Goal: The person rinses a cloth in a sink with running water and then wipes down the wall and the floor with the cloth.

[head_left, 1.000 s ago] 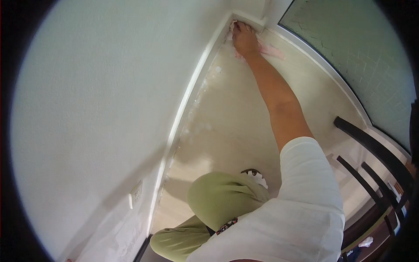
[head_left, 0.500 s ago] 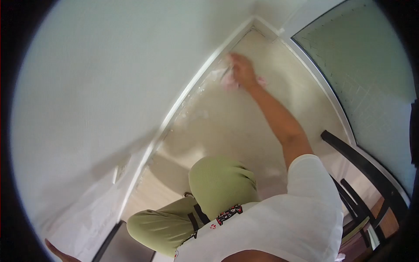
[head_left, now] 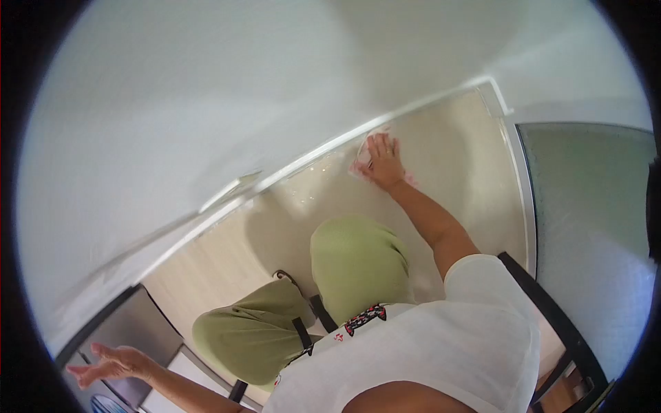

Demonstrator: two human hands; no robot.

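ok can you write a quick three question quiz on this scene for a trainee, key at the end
1. Fill in: the right hand lies on a pink-and-white ___.
2. True or false: the left hand rests right beside the right hand.
3. Which is nearer the right hand, the wall or the frosted panel?

Key:
1. cloth
2. False; it is apart, at lower left, open, nothing seen in it.
3. the wall

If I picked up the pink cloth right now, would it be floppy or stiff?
Probably floppy: the cloth spreads unevenly under the right hand. Likely light, since it looks thin. It may slide when pushed, because shiny, wet-looking spots dot the floor nearby.
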